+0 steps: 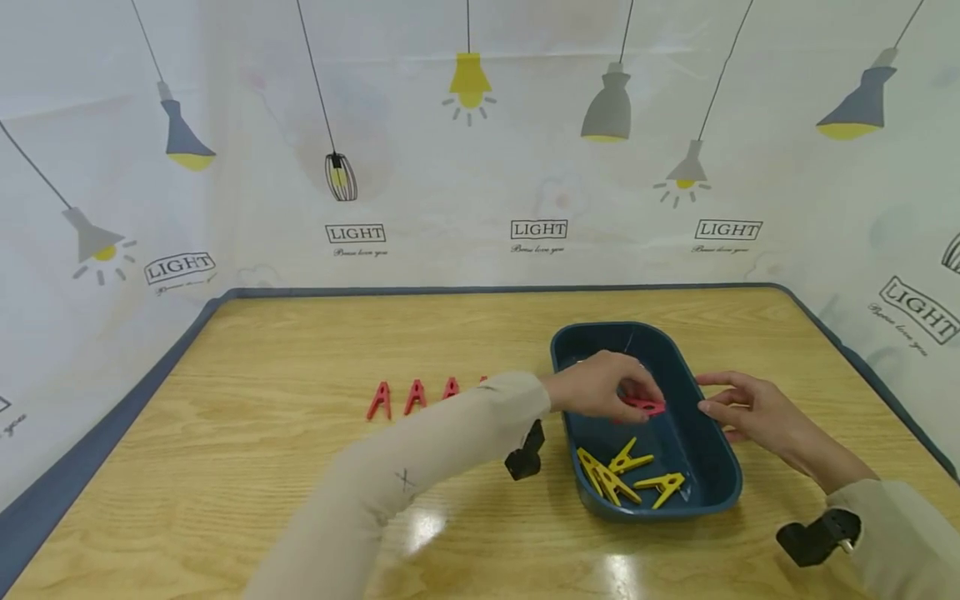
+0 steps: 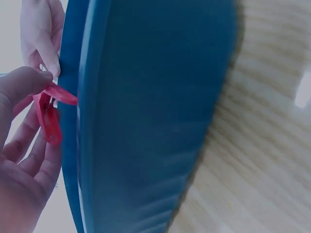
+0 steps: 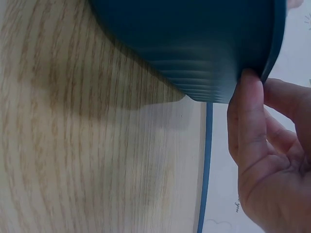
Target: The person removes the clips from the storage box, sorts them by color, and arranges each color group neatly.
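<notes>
Left hand [image 1: 600, 385] is pinching a red clothespin [image 1: 643, 406] over the blue tub [image 1: 720, 492]; right hand [image 1: 750, 408], fingers relaxed, is steadying the rim. Lifting straight up (clear of the yellow clothespins [image 1: 626, 477] below the fingers) seems best.

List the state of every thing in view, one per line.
left hand: pinches the red clip over the tub
red clip: held, in the air
right hand: fingers on the tub's rim
blue tub: upright on the table
yellow clips: loose in the tub
red clips: standing in a row
</notes>
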Action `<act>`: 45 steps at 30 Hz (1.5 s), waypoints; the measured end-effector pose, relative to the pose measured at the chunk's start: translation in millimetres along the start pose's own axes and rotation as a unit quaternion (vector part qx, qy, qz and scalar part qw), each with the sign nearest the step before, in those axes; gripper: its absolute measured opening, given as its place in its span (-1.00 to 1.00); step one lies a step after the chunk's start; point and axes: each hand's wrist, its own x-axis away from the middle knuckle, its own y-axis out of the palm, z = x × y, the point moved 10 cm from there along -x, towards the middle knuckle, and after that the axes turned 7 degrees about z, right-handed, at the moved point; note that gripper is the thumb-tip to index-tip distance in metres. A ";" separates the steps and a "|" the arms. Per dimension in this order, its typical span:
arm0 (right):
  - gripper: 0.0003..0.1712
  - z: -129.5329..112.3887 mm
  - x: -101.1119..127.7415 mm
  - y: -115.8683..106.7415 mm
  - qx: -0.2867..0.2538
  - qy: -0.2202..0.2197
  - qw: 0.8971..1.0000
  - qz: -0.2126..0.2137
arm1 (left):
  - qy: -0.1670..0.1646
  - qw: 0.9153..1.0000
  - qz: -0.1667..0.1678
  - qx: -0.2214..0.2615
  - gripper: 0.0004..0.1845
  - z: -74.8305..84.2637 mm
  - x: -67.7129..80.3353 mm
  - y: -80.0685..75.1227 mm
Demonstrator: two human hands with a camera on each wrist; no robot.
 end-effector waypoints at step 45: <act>-0.35 2.8 -0.9 1.5 0.005 -0.003 1.000 -0.003 | -0.185 0.908 0.368 0.083 -0.68 -90.2 221.2 -157.8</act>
